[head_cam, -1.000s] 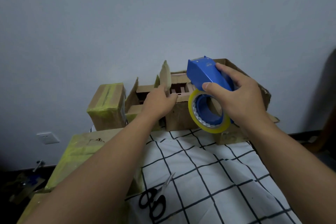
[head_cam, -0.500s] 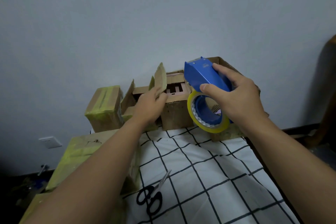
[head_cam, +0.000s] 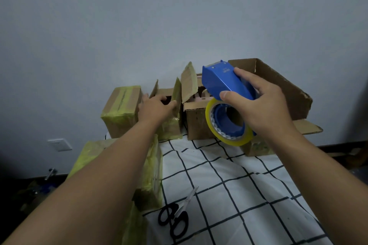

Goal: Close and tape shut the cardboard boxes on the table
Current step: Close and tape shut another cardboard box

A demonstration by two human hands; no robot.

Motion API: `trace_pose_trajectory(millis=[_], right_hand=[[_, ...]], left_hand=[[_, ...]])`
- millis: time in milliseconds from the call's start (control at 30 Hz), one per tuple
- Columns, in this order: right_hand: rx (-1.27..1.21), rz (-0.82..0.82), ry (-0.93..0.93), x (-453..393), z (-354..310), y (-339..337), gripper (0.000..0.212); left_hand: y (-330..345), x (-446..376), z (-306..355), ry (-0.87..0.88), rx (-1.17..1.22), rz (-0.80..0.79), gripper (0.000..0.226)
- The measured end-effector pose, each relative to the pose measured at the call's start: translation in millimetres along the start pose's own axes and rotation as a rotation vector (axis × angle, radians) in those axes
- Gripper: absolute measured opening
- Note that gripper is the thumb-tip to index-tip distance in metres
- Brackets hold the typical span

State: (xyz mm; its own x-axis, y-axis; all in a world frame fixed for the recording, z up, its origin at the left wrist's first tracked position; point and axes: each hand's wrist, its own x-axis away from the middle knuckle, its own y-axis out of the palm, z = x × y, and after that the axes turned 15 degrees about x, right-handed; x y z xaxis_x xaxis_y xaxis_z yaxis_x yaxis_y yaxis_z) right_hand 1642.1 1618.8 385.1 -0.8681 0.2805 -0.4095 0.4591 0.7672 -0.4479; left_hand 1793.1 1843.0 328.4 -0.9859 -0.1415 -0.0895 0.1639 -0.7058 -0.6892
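Observation:
My right hand (head_cam: 264, 109) grips a blue tape dispenser (head_cam: 223, 81) that carries a roll of yellowish tape (head_cam: 225, 137); it hovers in front of the open boxes at the back of the table. My left hand (head_cam: 154, 106) reaches to a small open box (head_cam: 171, 125), its fingers spread loosely between the box's raised flaps and its thumb against the right flap. Right of it stands a middle open box (head_cam: 196, 123) with one flap upright (head_cam: 189, 81). A large open box (head_cam: 282, 85) lies behind the dispenser, partly hidden by it.
A taped box (head_cam: 120, 109) stands at the back left and another tape-wrapped box (head_cam: 154, 177) lies under my left forearm. Black-handled scissors (head_cam: 175, 219) lie on the white checked tablecloth (head_cam: 239, 195). A grey wall rises close behind the boxes, with a socket (head_cam: 59, 144) low on the left.
My left hand has left the middle box's flap and moved left to the small open box. The right hand with the dispenser has stayed about where it was.

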Motion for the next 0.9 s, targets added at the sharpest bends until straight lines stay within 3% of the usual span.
trace_pose_trajectory(millis=[133, 467, 633, 900], right_hand=[[0.010, 0.000, -0.005, -4.9, 4.2, 8.2, 0.065], [0.014, -0.010, -0.010, 0.5, 2.0, 13.0, 0.064], [0.023, -0.010, -0.010, 2.6, -1.9, 9.0, 0.064], [0.021, 0.010, -0.012, 8.5, -12.3, 1.1, 0.063]], left_hand=[[11.0, -5.4, -5.1, -0.008, -0.041, 0.040, 0.030], [15.0, -3.4, -9.2, 0.008, 0.059, 0.082, 0.031], [7.6, 5.2, -4.8, 0.104, 0.157, 0.170, 0.032], [-8.7, 13.2, 0.3, 0.076, 0.346, 0.275, 0.037]])
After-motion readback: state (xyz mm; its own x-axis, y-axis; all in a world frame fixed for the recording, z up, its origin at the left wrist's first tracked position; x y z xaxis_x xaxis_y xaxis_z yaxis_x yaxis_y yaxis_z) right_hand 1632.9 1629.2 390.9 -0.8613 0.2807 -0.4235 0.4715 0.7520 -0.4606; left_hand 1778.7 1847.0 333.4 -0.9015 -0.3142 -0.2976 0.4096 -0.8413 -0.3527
